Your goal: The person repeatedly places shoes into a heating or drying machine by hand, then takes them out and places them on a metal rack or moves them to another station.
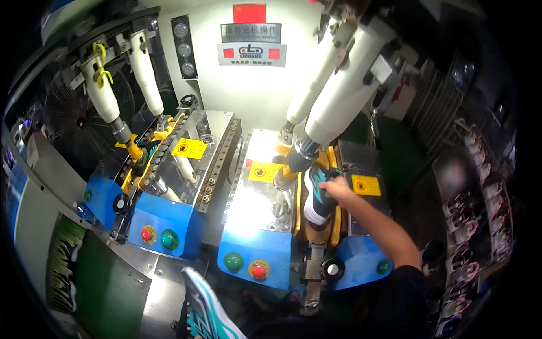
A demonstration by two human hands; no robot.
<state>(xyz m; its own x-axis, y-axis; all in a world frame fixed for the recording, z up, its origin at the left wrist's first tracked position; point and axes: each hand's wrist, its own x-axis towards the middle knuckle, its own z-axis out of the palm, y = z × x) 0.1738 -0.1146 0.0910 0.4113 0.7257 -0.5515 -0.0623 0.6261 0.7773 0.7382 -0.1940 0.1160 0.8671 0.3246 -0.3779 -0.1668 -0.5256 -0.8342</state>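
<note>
My right hand (337, 190) is closed on a black, teal and white sneaker (317, 198) in the right-hand station of a pressing machine. This shoe sits between yellow side pads (337, 217), below a white press cylinder (344, 90). At the lower edge a second sneaker (210, 308), teal and white with a pale sole, is held up, toe pointing away. Only a sliver of my left hand (197, 337) shows beneath it, gripping it; most of that hand is out of the picture.
Blue control panels with green (233, 261) and red (258, 272) buttons face me. The left station (149, 147) has its cylinders lowered onto something dark. Several shoes fill a rack (466, 248) at the right. A green-topped surface (110, 282) lies at the lower left.
</note>
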